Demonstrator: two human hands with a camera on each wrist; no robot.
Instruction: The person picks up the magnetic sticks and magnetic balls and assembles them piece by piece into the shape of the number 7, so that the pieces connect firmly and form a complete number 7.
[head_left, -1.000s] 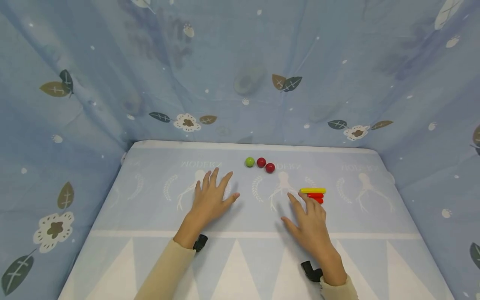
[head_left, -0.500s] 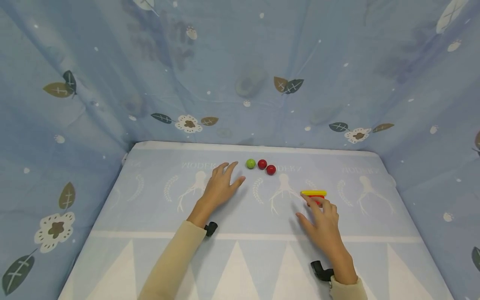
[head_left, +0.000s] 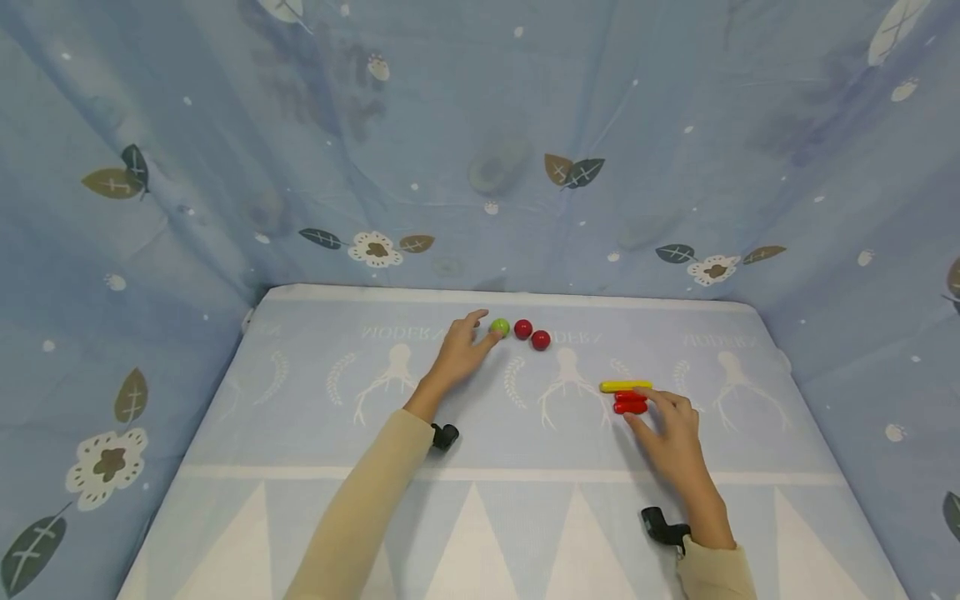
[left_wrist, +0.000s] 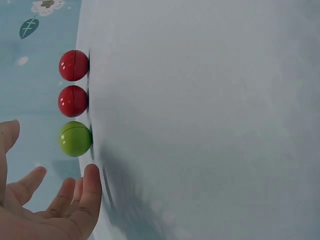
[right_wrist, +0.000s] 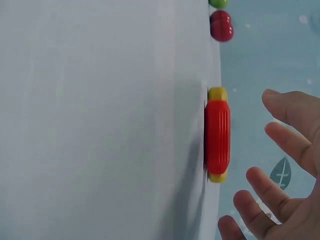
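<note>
My left hand (head_left: 457, 353) is at the left side of a glossy green ball (head_left: 501, 324), thumb and fingers spread. In the left wrist view its fingertips stand a little apart from that ball. Two red balls, one further back (head_left: 523, 329) and one nearer (head_left: 541, 340), sit just right of the green one. My right hand (head_left: 675, 433) hovers at the right end of two short red pieces, the nearer one (head_left: 630, 408) ribbed in the right wrist view. Its fingers are parted around nothing. Behind the red pieces lies a longer yellow stick (head_left: 622, 387).
The pale printed cloth (head_left: 480, 442) covers the table. Blue patterned curtains (head_left: 480, 125) rise at the back and both sides. A black camera mount sits at the left wrist (head_left: 446, 437) and another at the right wrist (head_left: 663, 527).
My left hand has moved right and away from me, up to the green ball. My right hand has shifted right, uncovering the red pieces. Balls and sticks keep their places.
</note>
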